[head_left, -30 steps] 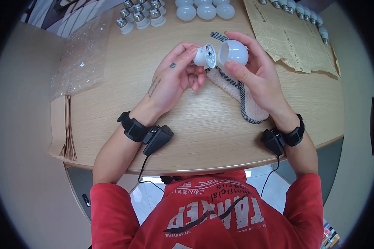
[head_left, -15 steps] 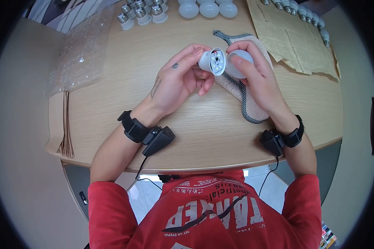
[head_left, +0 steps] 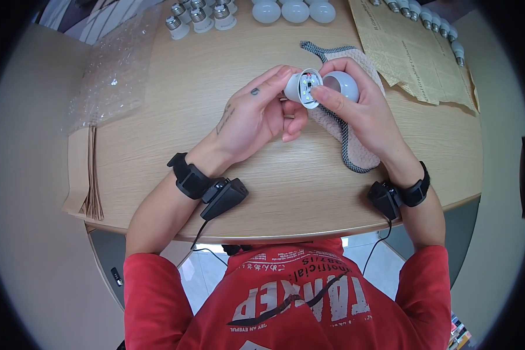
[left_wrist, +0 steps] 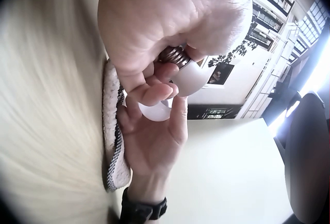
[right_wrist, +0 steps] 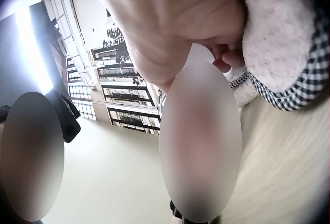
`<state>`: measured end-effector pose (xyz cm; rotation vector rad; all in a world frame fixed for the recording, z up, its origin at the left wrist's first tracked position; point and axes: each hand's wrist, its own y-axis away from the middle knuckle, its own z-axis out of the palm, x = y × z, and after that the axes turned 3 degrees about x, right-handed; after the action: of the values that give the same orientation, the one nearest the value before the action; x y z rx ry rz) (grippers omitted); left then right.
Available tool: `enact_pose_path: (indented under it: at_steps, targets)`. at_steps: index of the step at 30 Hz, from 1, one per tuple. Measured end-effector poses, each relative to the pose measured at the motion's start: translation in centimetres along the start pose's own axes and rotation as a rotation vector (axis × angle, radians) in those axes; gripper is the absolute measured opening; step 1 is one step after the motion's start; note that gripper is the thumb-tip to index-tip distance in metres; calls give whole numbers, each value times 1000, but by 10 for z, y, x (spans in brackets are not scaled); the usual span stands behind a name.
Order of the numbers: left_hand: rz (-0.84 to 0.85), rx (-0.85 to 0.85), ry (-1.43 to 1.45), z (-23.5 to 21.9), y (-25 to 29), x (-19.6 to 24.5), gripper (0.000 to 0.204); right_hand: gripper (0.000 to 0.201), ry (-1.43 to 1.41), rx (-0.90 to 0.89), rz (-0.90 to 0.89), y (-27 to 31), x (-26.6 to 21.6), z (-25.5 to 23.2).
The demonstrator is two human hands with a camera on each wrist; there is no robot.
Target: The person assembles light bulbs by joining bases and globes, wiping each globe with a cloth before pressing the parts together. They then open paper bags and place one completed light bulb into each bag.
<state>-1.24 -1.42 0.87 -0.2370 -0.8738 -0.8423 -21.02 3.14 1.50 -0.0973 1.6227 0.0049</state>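
My left hand grips the white body of an LED bulb base between thumb and fingers. Its round board of small LEDs faces right, and the metal screw cap shows among the fingers in the left wrist view. Just to the right, my right hand holds a white dome bulb cover, its hollow side toward the base. The right thumb tip overlaps the LED board in the head view. Beneath both hands lies a fleecy pad with checked trim.
Several bulb bases and white covers stand in rows at the back. Finished-looking bulbs line brown printed paper at the right. A clear plastic sheet and folded brown paper lie left.
The base has shifted slightly right and turned so its LED board shows more. The cover tipped dome-up, then turned back hollow side toward the base. My right thumb has moved to the board.
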Motion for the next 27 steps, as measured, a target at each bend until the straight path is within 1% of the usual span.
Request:
enact_pose_path:
  at_steps: [3,6,7,9,12,15,19,21,25,27]
  targets:
    - [0,-9,8,0,-2,0,38,31,-79,-12,22,0,-3,0]
    - [11,-61,67,-9,-3,-1,35,26,6,11,31,2,-6,-1]
    - [15,-85,96,-12,-3,-1,34,25,-59,1,54,1,-5,-4]
    - [39,-64,72,-14,-4,0,34,25,-187,-21,101,-1,-2,-12]
    - [65,-8,28,-11,-3,1,33,29,-246,-21,27,-1,-1,-10]
    - [84,80,-78,-7,-3,-1,33,33,-145,66,-53,1,-2,-2]
    - [111,161,-216,-1,-2,-3,32,36,-101,42,-89,4,-2,1]
    - [117,163,-274,-2,-2,-5,33,37,-110,25,-97,4,-2,2]
    - [130,198,-454,2,0,-6,33,39,3,18,-148,3,3,0]
    - [144,208,-473,4,0,-7,33,40,30,10,-188,2,6,0]
